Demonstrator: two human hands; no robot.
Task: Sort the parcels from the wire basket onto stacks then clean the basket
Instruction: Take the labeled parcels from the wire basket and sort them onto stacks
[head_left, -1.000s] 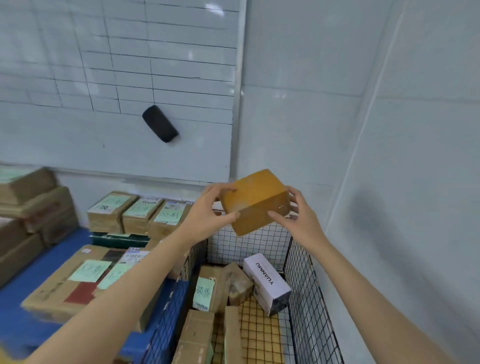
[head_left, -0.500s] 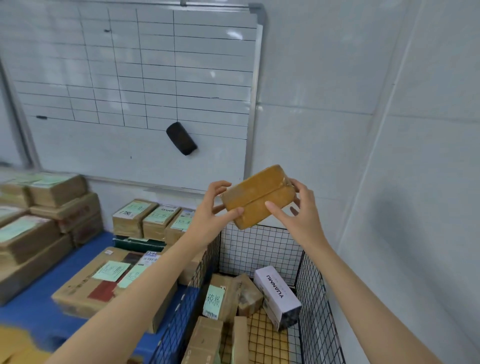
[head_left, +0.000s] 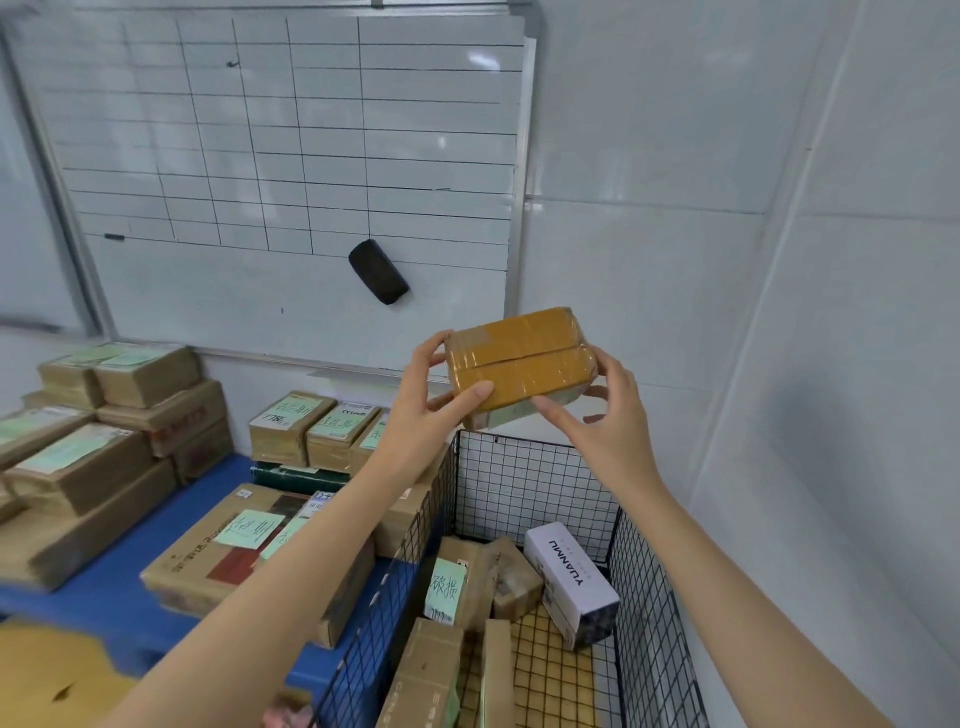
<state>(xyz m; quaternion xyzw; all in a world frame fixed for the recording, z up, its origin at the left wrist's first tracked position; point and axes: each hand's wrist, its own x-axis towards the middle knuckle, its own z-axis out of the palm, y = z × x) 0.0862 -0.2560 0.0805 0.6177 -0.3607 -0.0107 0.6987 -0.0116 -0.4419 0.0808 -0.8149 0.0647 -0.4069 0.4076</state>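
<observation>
I hold a small tape-wrapped brown parcel (head_left: 519, 358) up in the air above the back rim of the black wire basket (head_left: 530, 483). My left hand (head_left: 431, 410) grips its left end, thumb on the front face. My right hand (head_left: 597, 421) holds its right end from below and behind. In the basket lie several parcels: a white box marked YUANMU (head_left: 571, 582), a brown one with a green label (head_left: 449, 592), and cardboard boxes (head_left: 426, 675) near the front.
Left of the basket, parcel stacks sit on a blue platform (head_left: 119, 582): a large flat carton (head_left: 218, 551), three small labelled boxes (head_left: 311, 428) at the back, taller stacks (head_left: 104, 431) far left. A whiteboard (head_left: 291, 171) with a black eraser (head_left: 378, 278) hangs behind. White walls close in on the right.
I have turned the parcel so its taped broad face tilts toward me, and raised it slightly. The camera has swung, showing more of the whiteboard and the left stacks.
</observation>
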